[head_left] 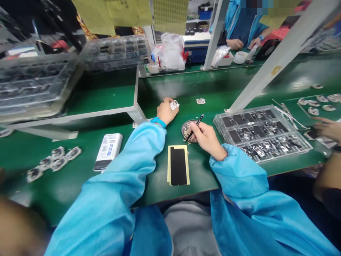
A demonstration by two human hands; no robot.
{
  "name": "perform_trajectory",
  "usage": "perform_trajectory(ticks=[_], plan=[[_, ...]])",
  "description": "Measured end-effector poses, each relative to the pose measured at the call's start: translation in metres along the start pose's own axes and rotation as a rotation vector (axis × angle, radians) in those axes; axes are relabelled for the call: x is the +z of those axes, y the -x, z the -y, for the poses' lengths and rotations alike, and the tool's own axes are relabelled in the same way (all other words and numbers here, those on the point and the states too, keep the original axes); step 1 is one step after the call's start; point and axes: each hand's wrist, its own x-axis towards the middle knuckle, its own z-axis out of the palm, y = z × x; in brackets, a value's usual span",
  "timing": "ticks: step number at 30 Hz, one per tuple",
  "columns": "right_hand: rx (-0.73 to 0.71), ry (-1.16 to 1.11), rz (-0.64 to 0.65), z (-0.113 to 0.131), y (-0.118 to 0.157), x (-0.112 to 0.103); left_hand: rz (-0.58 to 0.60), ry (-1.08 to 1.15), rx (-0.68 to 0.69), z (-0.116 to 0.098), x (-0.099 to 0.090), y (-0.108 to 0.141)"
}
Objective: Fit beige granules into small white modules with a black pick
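Observation:
My left hand (166,111), with a blue band at the wrist, is closed on a small white part (174,104) at the middle of the green table. In my right hand (206,137) is a pair of black tweezers (195,126), tilted, with the tip pointing down at the left edge of a round dish (186,128) of tiny pieces. Just beyond the dish lies another white part (200,101). Nearer to me, a black sheet (178,166) rests on yellow backing paper (187,177). A few tiny pieces are scattered beside the dish.
At the right is a clear compartment tray (262,133) of small parts, with another person's hand (327,128) beyond it. A white box (108,151) and several white parts (59,153) are at the left. A raised shelf (106,92) and slanted post (271,64) stand behind.

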Motion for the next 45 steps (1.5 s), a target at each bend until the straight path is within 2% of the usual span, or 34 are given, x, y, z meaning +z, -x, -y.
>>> perform_trajectory(ticks=[2, 4, 6, 8, 11, 13, 18, 26, 29, 31, 37, 45], plan=[[0.119, -0.177, 0.128, -0.005, 0.007, 0.007, 0.045, 0.377, -0.062, 0.002, -0.023, 0.034], [0.128, -0.241, 0.193, -0.011, 0.012, 0.013, 0.158, 0.639, -0.127, 0.003, -0.046, 0.072], [0.081, -0.216, 0.194, -0.017, 0.014, 0.020, 0.227, 0.715, -0.207, 0.003, -0.066, 0.106], [0.073, -0.217, 0.194, -0.022, 0.014, 0.025, 0.282, 0.774, -0.302, 0.004, -0.078, 0.130], [0.120, -0.279, 0.222, -0.028, 0.015, 0.032, 0.380, 0.801, -0.379, 0.007, -0.077, 0.150], [0.117, -0.243, 0.224, -0.030, 0.017, 0.034, 0.422, 0.741, -0.374, 0.012, -0.068, 0.156], [0.033, -0.072, 0.211, -0.029, 0.022, 0.036, 0.422, 0.598, -0.315, 0.022, -0.052, 0.161], [0.048, -0.110, 0.213, -0.026, 0.022, 0.035, 0.435, 0.555, -0.288, 0.024, -0.055, 0.163], [0.045, -0.229, 0.168, -0.021, 0.023, 0.035, 0.433, 0.565, -0.317, 0.023, -0.055, 0.162], [-0.008, -0.252, 0.132, -0.016, 0.024, 0.035, 0.432, 0.576, -0.342, 0.021, -0.056, 0.162], [-0.255, 0.008, 0.121, -0.009, 0.025, 0.035, 0.433, 0.579, -0.411, 0.017, -0.059, 0.161], [-0.291, 0.039, 0.130, -0.012, 0.025, 0.036, 0.424, 0.558, -0.411, 0.016, -0.061, 0.159]])
